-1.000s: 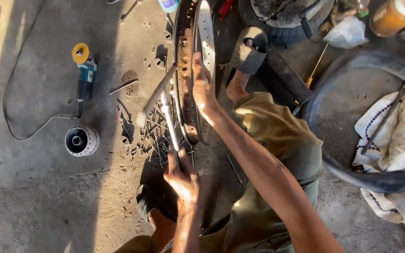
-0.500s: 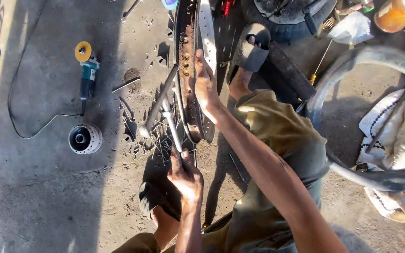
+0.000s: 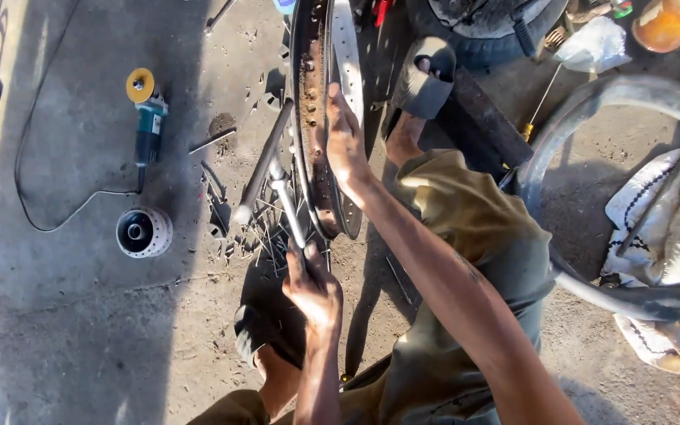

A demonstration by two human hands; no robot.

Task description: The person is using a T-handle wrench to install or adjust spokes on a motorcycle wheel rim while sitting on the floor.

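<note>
**A:** Where does the wheel rim (image 3: 318,118) stand?

**B:** Upright on edge on the concrete floor (image 3: 57,330), between the person's legs. Its rusty inner channel faces the camera, and its lower edge sits among loose spokes (image 3: 265,228).

**A:** And the hands?

**B:** The right hand (image 3: 344,142) lies flat along the rim's edge, fingers stretched and pressed to the metal. The left hand (image 3: 312,283) is closed around a metal tool (image 3: 286,201) that points up toward the rim.

**A:** Any room around it?

**B:** Open floor to the left, past the angle grinder (image 3: 147,122) and the wheel hub (image 3: 143,232), both well apart from the rim. On the right a tyre (image 3: 560,149) and the sandalled foot (image 3: 423,79) crowd close.
</note>
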